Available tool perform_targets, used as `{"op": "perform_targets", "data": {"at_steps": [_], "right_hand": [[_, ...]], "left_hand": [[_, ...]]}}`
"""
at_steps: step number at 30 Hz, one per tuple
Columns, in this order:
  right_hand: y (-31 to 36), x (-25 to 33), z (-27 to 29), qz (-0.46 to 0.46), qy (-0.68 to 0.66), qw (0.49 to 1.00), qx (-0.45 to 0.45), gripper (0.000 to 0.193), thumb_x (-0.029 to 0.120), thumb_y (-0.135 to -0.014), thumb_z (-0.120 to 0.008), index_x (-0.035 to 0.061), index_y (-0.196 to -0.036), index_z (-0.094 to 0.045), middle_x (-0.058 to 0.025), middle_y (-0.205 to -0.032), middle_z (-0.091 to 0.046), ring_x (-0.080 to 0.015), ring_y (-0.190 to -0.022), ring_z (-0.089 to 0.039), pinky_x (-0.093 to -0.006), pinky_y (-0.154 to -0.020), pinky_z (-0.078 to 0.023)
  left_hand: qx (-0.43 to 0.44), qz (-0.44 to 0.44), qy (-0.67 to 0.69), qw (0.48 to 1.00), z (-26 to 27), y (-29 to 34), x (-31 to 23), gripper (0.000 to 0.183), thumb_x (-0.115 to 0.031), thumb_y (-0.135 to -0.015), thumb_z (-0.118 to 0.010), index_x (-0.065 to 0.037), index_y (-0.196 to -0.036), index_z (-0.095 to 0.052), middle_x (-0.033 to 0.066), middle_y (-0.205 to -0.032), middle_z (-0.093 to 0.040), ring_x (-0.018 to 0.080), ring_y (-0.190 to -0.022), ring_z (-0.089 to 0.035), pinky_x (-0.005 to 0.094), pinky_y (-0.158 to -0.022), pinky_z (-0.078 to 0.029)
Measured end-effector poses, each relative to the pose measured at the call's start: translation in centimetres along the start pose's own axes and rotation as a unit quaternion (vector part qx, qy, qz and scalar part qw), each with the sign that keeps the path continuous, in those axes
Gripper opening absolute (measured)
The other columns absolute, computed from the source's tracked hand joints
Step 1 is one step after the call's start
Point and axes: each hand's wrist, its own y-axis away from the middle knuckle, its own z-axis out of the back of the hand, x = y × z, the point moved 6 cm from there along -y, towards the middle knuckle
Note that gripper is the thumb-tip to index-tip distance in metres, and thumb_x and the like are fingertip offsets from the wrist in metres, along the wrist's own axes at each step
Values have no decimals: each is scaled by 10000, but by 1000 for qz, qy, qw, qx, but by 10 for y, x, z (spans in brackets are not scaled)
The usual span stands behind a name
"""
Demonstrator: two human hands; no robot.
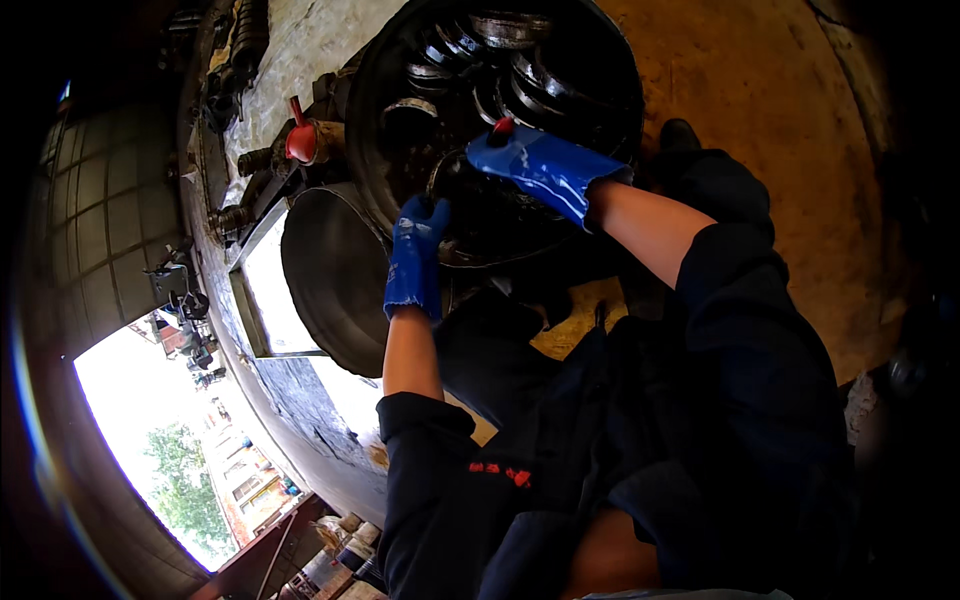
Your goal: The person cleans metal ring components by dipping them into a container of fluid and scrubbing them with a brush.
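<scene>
Both my hands wear long blue rubber gloves and work inside a large round black tub (368, 130). My left hand (418, 235) is at the tub's near left rim, its fingers closed on the edge of a dark, oily metal ring (434, 180). My right hand (520, 162) is closed, over the middle of the tub, around a tool whose red end (503, 126) sticks out at the top; the rest is hidden by the glove. Beyond my hands, several oily curved metal rings (535, 85) lie in the tub. A single lighter ring (410, 106) rests near its left wall.
An open dark drum (335, 280) stands left of the tub. A red funnel-like thing (300, 138) sits among dark metal parts farther left. Yellowish-brown floor (760, 130) extends to the right, with a dark shoe (679, 135) beside the tub. A bright doorway is at lower left.
</scene>
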Motion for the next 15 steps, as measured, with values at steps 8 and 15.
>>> {"op": "perform_targets", "data": {"at_steps": [8, 15], "right_hand": [[-4, 11, -28, -36, -26, 995, 89, 305, 423, -926, -642, 133, -962, -729, -20, -791, -690, -128, -710, -639, -271, -658, -497], [-39, -20, -51, -50, 41, 996, 54, 294, 408, -957, -623, 150, -1039, -735, -18, -879, -739, -143, -780, -689, -279, -745, -552]], "left_hand": [[-15, -31, 32, 999, -51, -4, 31, 331, -224, -910, -714, 1, -1152, -692, 134, -993, -743, 222, -893, -695, 366, -793, -543], [-21, 17, -41, 999, -50, -6, 31, 481, -277, -857, -746, -74, -1281, -640, 203, -1165, -715, 375, -1084, -692, 425, -908, -552]]}}
